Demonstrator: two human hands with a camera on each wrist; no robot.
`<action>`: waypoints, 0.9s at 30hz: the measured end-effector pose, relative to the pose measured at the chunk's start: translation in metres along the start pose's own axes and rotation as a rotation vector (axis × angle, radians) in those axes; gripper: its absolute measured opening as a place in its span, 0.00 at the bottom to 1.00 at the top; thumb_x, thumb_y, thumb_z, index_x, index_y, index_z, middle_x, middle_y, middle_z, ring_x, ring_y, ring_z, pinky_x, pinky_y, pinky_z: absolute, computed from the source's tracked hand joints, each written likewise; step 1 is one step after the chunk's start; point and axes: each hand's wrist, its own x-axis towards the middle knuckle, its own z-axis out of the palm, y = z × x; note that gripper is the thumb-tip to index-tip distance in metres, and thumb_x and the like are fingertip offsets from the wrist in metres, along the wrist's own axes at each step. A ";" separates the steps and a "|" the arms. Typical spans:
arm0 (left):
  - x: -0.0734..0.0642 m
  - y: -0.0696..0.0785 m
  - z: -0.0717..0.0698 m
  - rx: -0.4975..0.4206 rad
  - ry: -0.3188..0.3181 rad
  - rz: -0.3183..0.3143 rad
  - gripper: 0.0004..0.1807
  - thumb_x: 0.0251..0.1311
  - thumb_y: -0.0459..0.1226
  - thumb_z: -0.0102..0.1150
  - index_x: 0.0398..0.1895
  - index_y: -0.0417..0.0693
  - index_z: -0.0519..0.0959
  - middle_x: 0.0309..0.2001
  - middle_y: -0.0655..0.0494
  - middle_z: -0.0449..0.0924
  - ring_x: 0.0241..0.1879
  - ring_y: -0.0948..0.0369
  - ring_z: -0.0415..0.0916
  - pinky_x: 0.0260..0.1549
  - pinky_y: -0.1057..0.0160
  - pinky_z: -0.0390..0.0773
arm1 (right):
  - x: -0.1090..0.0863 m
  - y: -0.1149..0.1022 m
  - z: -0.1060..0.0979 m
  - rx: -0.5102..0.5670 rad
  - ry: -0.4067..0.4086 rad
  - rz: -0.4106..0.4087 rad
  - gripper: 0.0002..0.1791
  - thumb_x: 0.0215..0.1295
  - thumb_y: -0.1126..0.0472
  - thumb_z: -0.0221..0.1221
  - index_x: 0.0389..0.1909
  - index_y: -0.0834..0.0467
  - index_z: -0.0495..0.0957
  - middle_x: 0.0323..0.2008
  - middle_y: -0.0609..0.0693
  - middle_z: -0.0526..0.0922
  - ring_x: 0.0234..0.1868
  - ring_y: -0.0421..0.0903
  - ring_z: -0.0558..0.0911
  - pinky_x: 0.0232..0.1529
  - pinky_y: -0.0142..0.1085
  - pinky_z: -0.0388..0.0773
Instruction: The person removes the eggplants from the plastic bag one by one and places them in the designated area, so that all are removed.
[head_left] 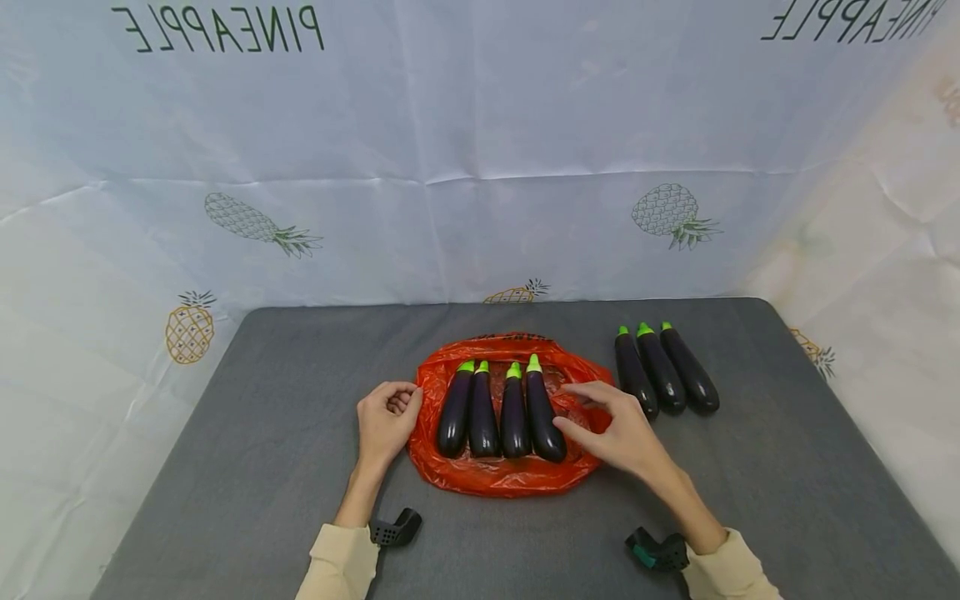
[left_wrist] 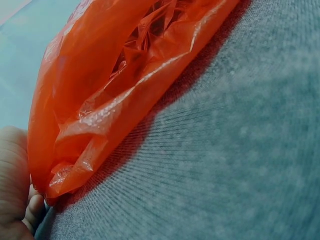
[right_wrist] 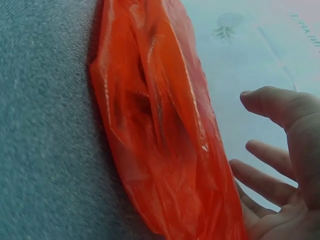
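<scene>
A red plastic bag (head_left: 502, 483) lies spread on the table, its rim opened out wide. Several dark purple eggplants (head_left: 483, 417) with green stem ends lie side by side in it. My left hand (head_left: 387, 421) pinches the bag's left edge between thumb and curled fingers; the left wrist view shows the thumb (left_wrist: 12, 175) against the red plastic. Over the bag's right side hovers my right hand (head_left: 618, 425), thumb and fingers spread apart, close to the rightmost eggplant (head_left: 542, 412) in the bag. Nothing is between those fingers in the right wrist view.
Three more eggplants (head_left: 663, 375) lie together on the grey table (head_left: 315, 358), right of the bag and just beyond my right hand. A white cloth (head_left: 525, 125) printed with pineapples hangs behind the table's back edge.
</scene>
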 end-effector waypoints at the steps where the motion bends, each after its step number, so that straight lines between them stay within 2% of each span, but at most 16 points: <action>1: 0.000 0.000 0.000 0.004 0.000 0.002 0.03 0.56 0.29 0.71 0.27 0.42 0.87 0.22 0.51 0.82 0.21 0.70 0.73 0.23 0.79 0.73 | 0.000 0.000 0.002 -0.006 -0.002 0.005 0.25 0.58 0.58 0.74 0.56 0.61 0.83 0.53 0.57 0.88 0.50 0.53 0.87 0.49 0.46 0.86; 10: 0.000 -0.001 0.000 0.004 0.001 0.011 0.03 0.56 0.29 0.71 0.27 0.42 0.87 0.22 0.51 0.82 0.21 0.70 0.73 0.22 0.79 0.72 | -0.001 0.000 0.014 0.016 -0.031 0.062 0.27 0.58 0.56 0.74 0.57 0.61 0.83 0.50 0.57 0.88 0.41 0.47 0.87 0.42 0.38 0.86; 18: 0.001 0.001 0.001 -0.002 0.011 0.014 0.03 0.56 0.28 0.71 0.27 0.42 0.87 0.22 0.51 0.82 0.21 0.68 0.73 0.23 0.80 0.71 | -0.001 -0.001 0.021 0.007 -0.040 0.113 0.26 0.60 0.53 0.73 0.57 0.61 0.83 0.46 0.55 0.88 0.40 0.46 0.85 0.42 0.37 0.85; 27: 0.001 0.000 0.000 0.003 0.001 0.020 0.03 0.56 0.30 0.71 0.27 0.43 0.87 0.22 0.51 0.82 0.21 0.70 0.73 0.22 0.78 0.73 | -0.003 -0.004 0.024 -0.005 -0.050 0.118 0.27 0.60 0.52 0.73 0.56 0.62 0.83 0.39 0.52 0.87 0.37 0.44 0.83 0.39 0.35 0.83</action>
